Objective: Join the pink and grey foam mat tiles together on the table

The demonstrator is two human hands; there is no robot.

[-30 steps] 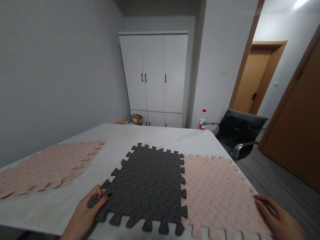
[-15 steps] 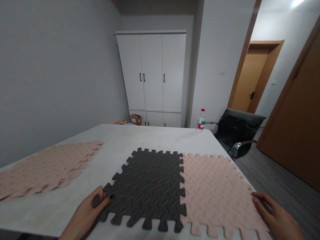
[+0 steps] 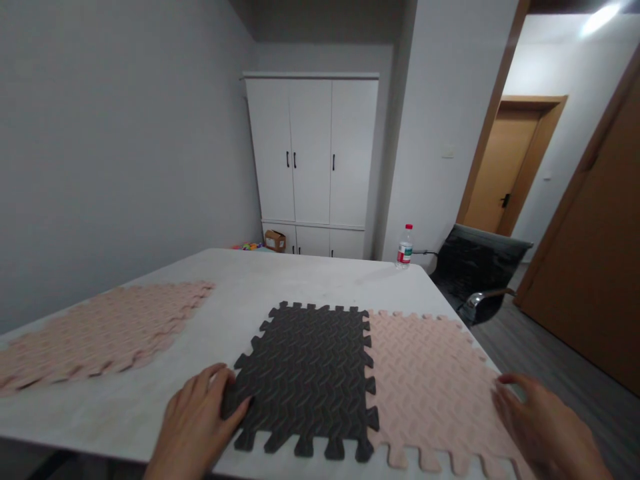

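A dark grey foam tile point(image 3: 310, 370) with jigsaw edges lies flat on the white table, its right edge joined to a pink foam tile point(image 3: 430, 380). My left hand point(image 3: 203, 417) rests at the grey tile's left edge, thumb on its near left corner and fingers spread from it. At the pink tile's right edge is my right hand point(image 3: 550, 427), thumb and fingers curved, partly blurred; whether it grips the edge is unclear. More pink tiles point(image 3: 105, 327), seemingly stacked, lie at the left of the table.
A water bottle point(image 3: 405, 247) with a red cap stands at the far right corner of the white table point(image 3: 260, 273). Beyond the right edge is a black chair point(image 3: 480, 267). A cardboard box point(image 3: 275, 241) sits near the white cabinet point(image 3: 313, 153).
My left hand has loosened from the grey tile's left edge, its fingers now spread further apart. My right hand has shifted slightly at the pink edge. The camera view has tilted a little.
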